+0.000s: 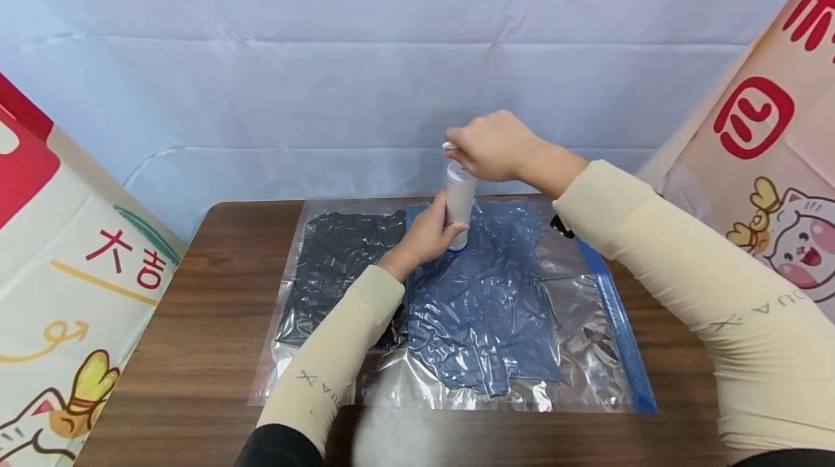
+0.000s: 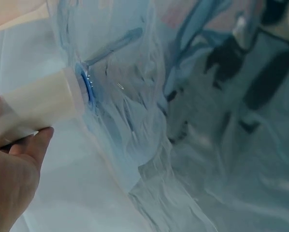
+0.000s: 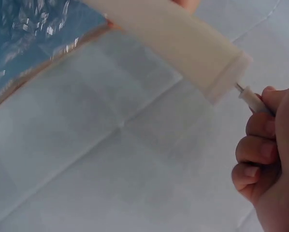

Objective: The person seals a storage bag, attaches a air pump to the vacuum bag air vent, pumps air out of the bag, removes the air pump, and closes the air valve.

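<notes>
Currently, white cylindrical plastic pump (image 1: pixel 461 199) stands on blue valve (image 1: pixel 458 249) of clear plastic bag (image 1: pixel 577 307), left hand (image 1: pixel 427 233) gripping it, right hand (image 1: pixel 493 146) gripping its white handle (image 3: pixel 253 100); blue cloth (image 1: pixel 483 307), black cloth (image 1: pixel 346 257) inside bag, brown wooden table (image 1: pixel 196 307) beneath

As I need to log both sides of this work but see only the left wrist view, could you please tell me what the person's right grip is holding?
Observer: The right grip holds the small white handle of the off-white cylindrical pump.
Operator: Thank you; could you tell me whether the handle is pushed fully in?
Observer: It is not: a thin metal rod shows between the handle and the end of the pump.
Operator: Lastly, would you kindly say what the clear plastic bag is lying on?
Observer: It lies on a brown wood-grain tabletop, seen in the head view.
</notes>
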